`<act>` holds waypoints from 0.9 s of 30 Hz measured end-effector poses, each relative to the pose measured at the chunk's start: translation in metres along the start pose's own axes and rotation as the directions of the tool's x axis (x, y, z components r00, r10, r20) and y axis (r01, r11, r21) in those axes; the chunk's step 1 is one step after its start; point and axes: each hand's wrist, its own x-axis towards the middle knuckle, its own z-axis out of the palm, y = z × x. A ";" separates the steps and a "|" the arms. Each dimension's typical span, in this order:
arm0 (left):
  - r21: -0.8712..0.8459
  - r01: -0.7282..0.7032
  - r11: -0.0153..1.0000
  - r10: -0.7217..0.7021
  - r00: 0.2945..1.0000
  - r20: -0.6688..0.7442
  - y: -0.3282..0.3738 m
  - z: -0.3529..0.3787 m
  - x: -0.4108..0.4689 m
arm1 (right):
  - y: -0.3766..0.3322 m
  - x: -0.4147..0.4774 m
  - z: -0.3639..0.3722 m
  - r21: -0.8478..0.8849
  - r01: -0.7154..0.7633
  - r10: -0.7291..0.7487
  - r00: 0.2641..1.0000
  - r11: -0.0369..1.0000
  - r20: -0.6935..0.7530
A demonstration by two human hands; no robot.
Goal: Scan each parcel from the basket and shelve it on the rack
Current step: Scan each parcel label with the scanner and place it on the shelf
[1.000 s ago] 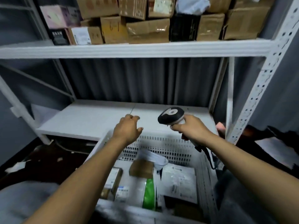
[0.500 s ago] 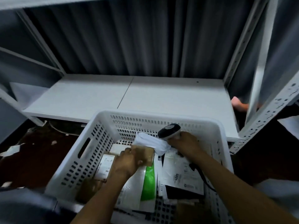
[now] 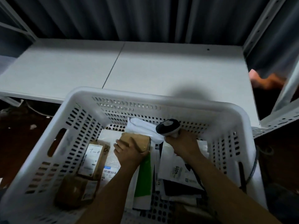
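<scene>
A white perforated basket (image 3: 53,147) fills the lower view and holds several parcels. My left hand (image 3: 129,152) is inside it, fingers closed around a small brown cardboard box (image 3: 139,141) near the basket's middle. My right hand (image 3: 184,144) grips a black-and-white barcode scanner (image 3: 168,127), its head pointing left just above a white soft bag (image 3: 142,128). Other parcels lie around: a labelled brown box (image 3: 93,159), a second brown box (image 3: 74,189), a green-and-white mailer (image 3: 144,175) and a white mailer (image 3: 176,170).
The white rack shelf (image 3: 145,67) lies bare just beyond the basket, with a dark corrugated wall behind. A perforated rack upright (image 3: 278,115) stands at the right. The scanner's cable (image 3: 252,168) trails over the basket's right side. Dark floor shows at the left.
My view dropped from the upper shelf to the basket. Both hands went down into it; my left hand closed on the small brown box, the scanner came down beside it.
</scene>
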 end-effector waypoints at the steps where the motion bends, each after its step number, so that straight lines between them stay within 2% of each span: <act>1: -0.029 0.013 1.000 -0.012 1.000 0.010 0.000 0.001 0.002 | 0.001 0.000 0.001 0.008 0.005 -0.005 1.000 1.000 0.006; 9: -0.169 -0.019 0.985 0.038 0.993 0.110 -0.019 -0.034 -0.021 | -0.015 -0.028 -0.012 0.124 -0.027 0.027 1.000 0.992 -0.004; 15: -0.368 -0.162 0.916 0.170 0.985 -0.010 -0.029 -0.097 -0.089 | -0.043 -0.076 -0.027 0.255 0.030 -0.023 0.999 0.967 -0.029; 18: -0.611 -0.218 0.761 0.192 0.975 -0.109 -0.030 -0.134 -0.124 | -0.065 -0.107 -0.037 0.306 0.110 -0.099 0.994 0.946 -0.049; 21: -0.842 -0.236 0.485 0.218 0.965 -0.145 -0.032 -0.164 -0.159 | -0.086 -0.142 -0.047 0.388 0.216 -0.189 0.976 0.896 -0.107; 23: -0.920 -0.220 0.324 0.288 0.949 -0.126 -0.034 -0.179 -0.186 | -0.096 -0.167 -0.052 0.502 0.250 -0.229 0.968 0.828 -0.105; 27: -0.969 -0.133 0.208 0.390 0.920 -0.043 -0.045 -0.185 -0.217 | -0.101 -0.197 -0.051 0.684 0.245 -0.306 0.951 0.687 -0.033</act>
